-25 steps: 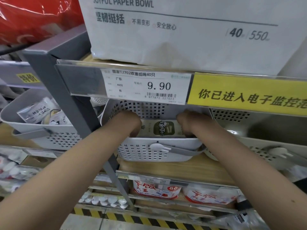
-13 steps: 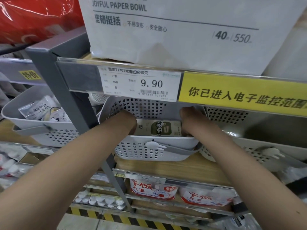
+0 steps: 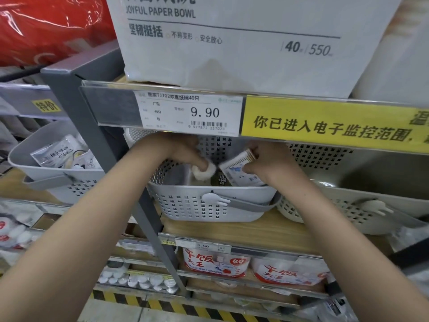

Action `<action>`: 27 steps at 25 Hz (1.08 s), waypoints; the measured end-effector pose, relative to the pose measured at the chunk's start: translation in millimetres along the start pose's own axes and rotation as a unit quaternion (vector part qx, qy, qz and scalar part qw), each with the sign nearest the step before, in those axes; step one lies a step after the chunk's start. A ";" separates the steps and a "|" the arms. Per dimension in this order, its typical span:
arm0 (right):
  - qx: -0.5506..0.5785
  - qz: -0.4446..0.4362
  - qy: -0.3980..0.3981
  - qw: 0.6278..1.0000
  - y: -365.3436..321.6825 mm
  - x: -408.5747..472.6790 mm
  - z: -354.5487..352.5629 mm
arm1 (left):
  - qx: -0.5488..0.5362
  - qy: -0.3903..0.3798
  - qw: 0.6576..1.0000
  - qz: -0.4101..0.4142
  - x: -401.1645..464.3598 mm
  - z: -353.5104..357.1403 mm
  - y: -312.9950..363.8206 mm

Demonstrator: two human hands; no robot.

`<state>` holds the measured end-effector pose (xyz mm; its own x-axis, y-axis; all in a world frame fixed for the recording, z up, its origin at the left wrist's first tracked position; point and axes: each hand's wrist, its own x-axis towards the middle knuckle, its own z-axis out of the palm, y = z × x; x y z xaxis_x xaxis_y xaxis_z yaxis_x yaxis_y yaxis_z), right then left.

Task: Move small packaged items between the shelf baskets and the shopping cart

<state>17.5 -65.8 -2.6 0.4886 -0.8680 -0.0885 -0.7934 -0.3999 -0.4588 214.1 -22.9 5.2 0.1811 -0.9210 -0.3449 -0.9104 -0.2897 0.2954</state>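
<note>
Both hands were in the grey basket [image 3: 209,205], under the shelf lip at twelve o'clock. The left hand [image 3: 185,154] clasped a white pack [image 3: 204,170]; the right hand [image 3: 267,159] pinched a flat packet [image 3: 236,166], lifted clear, likely for the cart.

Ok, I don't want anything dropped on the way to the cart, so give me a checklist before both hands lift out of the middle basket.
1. Left hand has hold of the white round packet: ok, fingers pinch it.
2. Right hand has a firm grip on the flat printed packet: ok, held tilted at its upper end.
3. Packets above the grey basket rim: ok.
4. Headroom under the price rail: not ok, hands sit right below it.
5. Cart within reach: cannot tell, not in view.
</note>
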 end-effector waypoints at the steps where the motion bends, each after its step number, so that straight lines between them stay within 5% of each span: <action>1: 0.021 -0.005 0.013 1.000 0.6 -2.3 1.1 | -0.060 0.017 0.997 0.038 -10.3 1.4 7.1; 7: 0.172 -0.057 0.117 0.976 6.6 -24.3 -2.1 | -0.340 0.071 0.934 0.083 -46.8 21.6 24.6; 15: 0.297 -0.192 0.206 0.912 0.9 -73.2 -2.3 | -0.422 0.272 0.851 0.154 -94.7 39.4 34.2; 21: 0.316 -0.222 0.270 0.882 -8.9 -121.8 2.1 | -0.546 0.227 0.780 0.202 -125.8 56.5 35.9; 27: 0.385 -0.020 0.305 0.871 16.5 -186.1 41.2 | -0.673 -0.013 0.725 0.147 -136.7 90.4 41.1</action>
<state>-71.6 101.3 -30.1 0.0403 -0.9463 0.3207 -0.1873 -0.3224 -0.9279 118.3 114.7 -16.1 0.0297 -0.9944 -0.1013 0.2819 -0.0889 0.9553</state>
